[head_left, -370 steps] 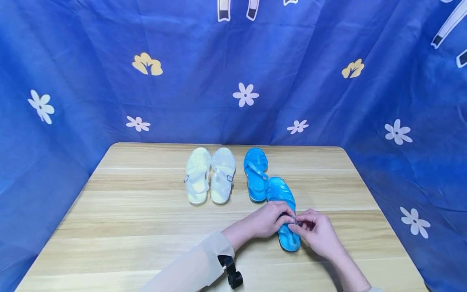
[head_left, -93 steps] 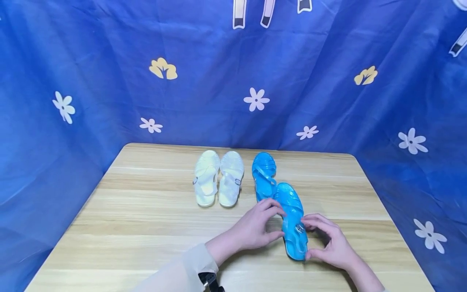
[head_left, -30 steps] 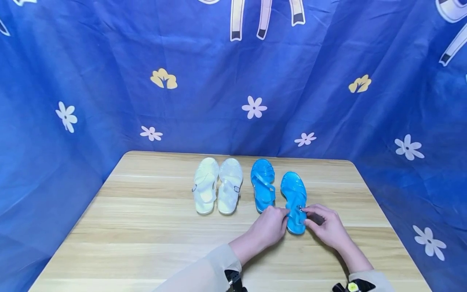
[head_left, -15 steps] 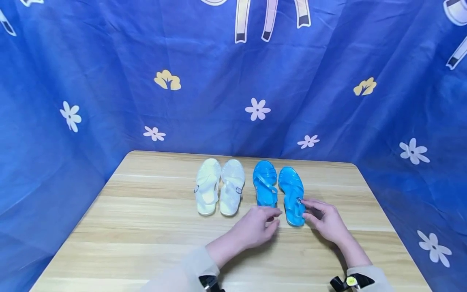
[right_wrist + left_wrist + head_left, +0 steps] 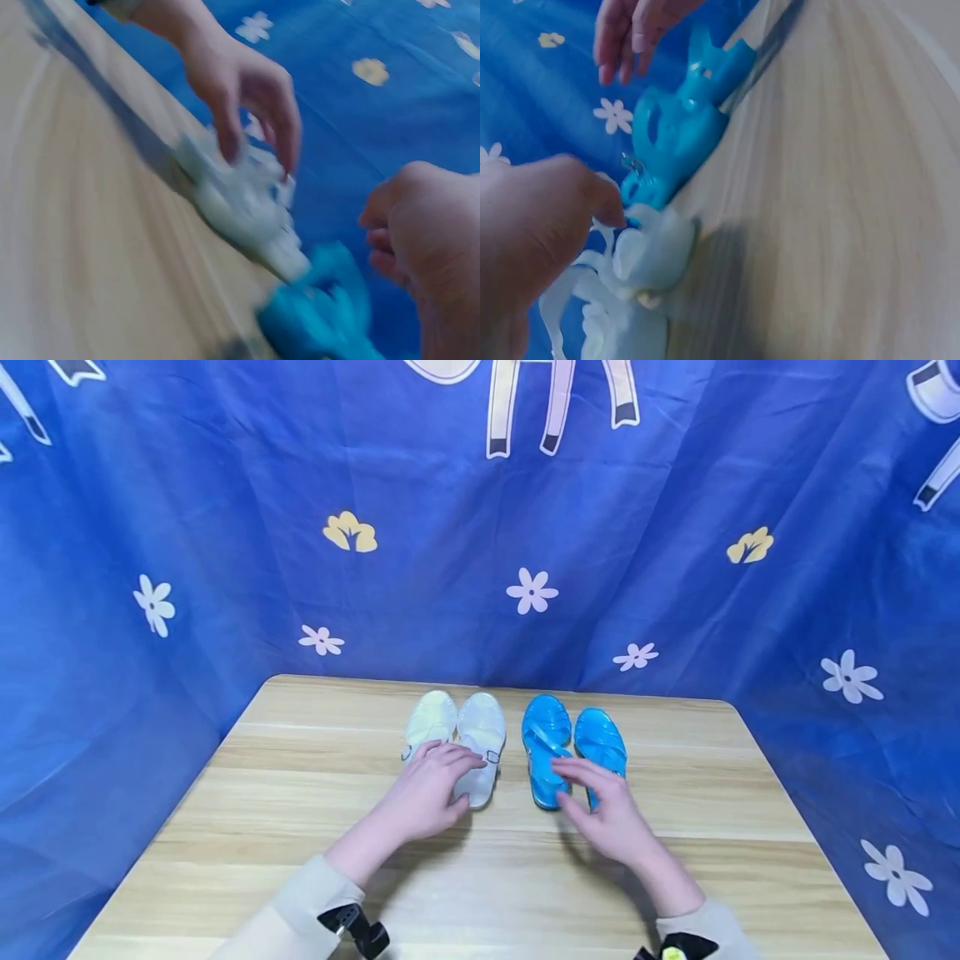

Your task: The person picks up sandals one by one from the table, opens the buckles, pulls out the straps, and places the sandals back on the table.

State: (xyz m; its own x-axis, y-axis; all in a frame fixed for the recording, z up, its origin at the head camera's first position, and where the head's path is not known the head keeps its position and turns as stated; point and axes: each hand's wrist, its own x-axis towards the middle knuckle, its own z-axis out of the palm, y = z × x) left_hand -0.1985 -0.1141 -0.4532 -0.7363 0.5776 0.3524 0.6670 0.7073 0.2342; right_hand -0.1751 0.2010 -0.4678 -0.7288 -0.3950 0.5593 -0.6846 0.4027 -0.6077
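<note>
Two pairs of sandals stand side by side at the back of the table, toes toward the curtain. My left hand (image 5: 425,789) hovers over the white sandals, its fingers relaxed and holding nothing. It covers much of the left white sandal (image 5: 431,714); the right white sandal (image 5: 482,720) shows its buckle. My right hand (image 5: 609,814) is over the blue pair, fingers loosely bent with nothing between them. The left blue sandal (image 5: 545,727) is mostly visible, while the hand hides the heel of the right blue sandal (image 5: 598,735).
The wooden table (image 5: 300,827) has rounded back corners. Behind and beside it hangs a blue curtain (image 5: 435,610) printed with flowers. Camera straps (image 5: 352,927) sit at both wrists.
The right blue sandal has been slid forward and left, level with its mate. My right hand has let go of it and moved left; my left hand has moved left over the white pair.
</note>
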